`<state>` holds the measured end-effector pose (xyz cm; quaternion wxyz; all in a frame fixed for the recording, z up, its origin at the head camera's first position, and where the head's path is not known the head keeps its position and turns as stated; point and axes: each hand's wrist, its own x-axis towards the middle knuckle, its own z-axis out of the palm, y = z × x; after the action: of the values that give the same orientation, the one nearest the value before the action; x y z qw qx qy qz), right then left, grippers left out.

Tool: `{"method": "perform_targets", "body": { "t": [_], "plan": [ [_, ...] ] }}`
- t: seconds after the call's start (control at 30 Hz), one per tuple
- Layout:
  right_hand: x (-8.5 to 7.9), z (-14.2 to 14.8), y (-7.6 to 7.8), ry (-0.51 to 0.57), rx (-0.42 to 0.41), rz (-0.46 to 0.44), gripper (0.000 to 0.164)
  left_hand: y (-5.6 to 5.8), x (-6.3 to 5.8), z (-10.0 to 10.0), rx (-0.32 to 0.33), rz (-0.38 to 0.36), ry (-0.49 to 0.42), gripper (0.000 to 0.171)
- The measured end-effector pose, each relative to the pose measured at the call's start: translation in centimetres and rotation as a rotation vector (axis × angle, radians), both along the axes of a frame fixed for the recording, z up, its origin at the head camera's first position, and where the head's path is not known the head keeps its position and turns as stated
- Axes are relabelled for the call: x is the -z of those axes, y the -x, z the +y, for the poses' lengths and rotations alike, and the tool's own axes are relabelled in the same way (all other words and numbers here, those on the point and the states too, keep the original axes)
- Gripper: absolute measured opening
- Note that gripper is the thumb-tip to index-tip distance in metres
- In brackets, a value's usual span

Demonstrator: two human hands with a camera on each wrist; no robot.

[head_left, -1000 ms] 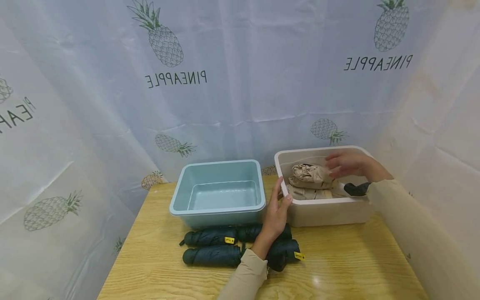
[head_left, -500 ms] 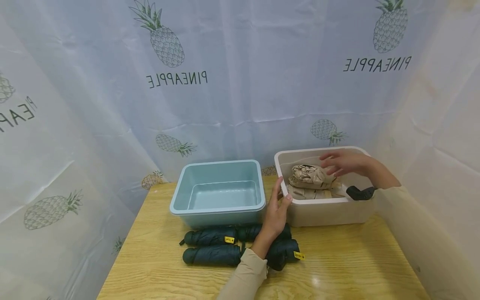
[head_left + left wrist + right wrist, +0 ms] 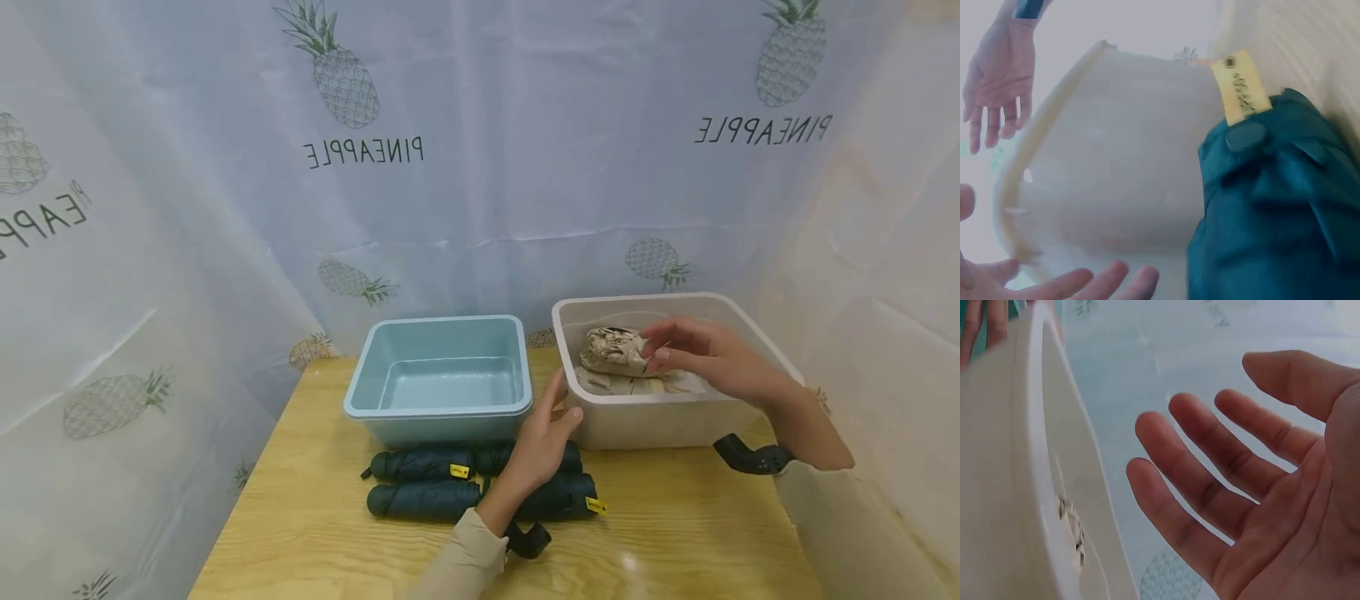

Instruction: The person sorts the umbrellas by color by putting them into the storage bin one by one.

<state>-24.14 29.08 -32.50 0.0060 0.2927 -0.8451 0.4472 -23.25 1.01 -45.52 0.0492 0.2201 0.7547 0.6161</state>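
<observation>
Nearest the front edge of the wooden table [image 3: 315, 533]: three folded dark green umbrellas [image 3: 423, 498] with yellow tags, lying side by side just in front of the two bins, roughly mid-table.

Left hand [image 3: 542, 442] is above the right end of the umbrellas, fingers straight and spread, holding nothing. Fingertips are at the near-left corner of the white bin [image 3: 652, 421]; can't tell whether they touch it. The left wrist view shows the same: loose fingers [image 3: 1079, 284] by the bin wall, green umbrella fabric with tag right next to it.

The white bin sits at the right side of the table and holds folded beige umbrellas [image 3: 618, 350], stacked toward its left half. Right hand [image 3: 701, 354] hovers over the bin interior, palm open, fingers relaxed, gripping nothing; fingertips just beside the top beige umbrella, contact unclear. The right wrist view confirms an open palm [image 3: 1260, 487] above the bin rim.

Light blue bin [image 3: 442, 375] is just left of the white one.

Behind: pineapple-print curtain [image 3: 480, 150].
</observation>
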Motion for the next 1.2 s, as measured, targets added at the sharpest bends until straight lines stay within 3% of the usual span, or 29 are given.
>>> {"method": "perform_targets", "body": {
  "t": [0.17,0.33,0.47,0.6,0.8,1.0,1.1,1.2],
  "plan": [
    [1.3,-1.3,-2.5,0.146,-0.185,0.002,0.035,-2.1,-1.3,-3.1,0.033,0.06,0.008,0.053],
    [2.8,-2.7,-3.9,0.245,-0.28,-0.02,0.038,-2.9,-3.0,-6.7,-0.048,0.284,-0.04,0.027],
    [4.5,-3.7,-4.6,0.279,-0.299,-0.071,0.036,-2.2,-4.0,-9.8,-0.18,0.458,-0.029,0.021],
    [6.6,-4.9,-4.9,0.309,-0.337,-0.125,0.033,-1.4,-4.6,-13.0,-0.325,0.522,0.014,0.019],
    [9.3,-6.4,-4.7,0.304,-0.336,-0.228,0.027,-0.1,-4.5,-17.5,-0.577,0.611,0.194,0.01],
    [11.6,-7.0,-4.2,0.212,-0.258,-0.176,0.023,1.2,-3.9,-21.2,-0.716,0.643,0.274,0.008],
    [12.7,-7.2,-4.1,0.155,-0.192,-0.185,0.021,1.8,-3.5,-22.7,-0.751,0.59,0.271,0.008],
    [13.7,-7.4,-4.0,0.102,-0.132,-0.187,0.023,2.2,-3.2,-24.2,-0.751,0.479,0.25,0.012]
  ]
}}
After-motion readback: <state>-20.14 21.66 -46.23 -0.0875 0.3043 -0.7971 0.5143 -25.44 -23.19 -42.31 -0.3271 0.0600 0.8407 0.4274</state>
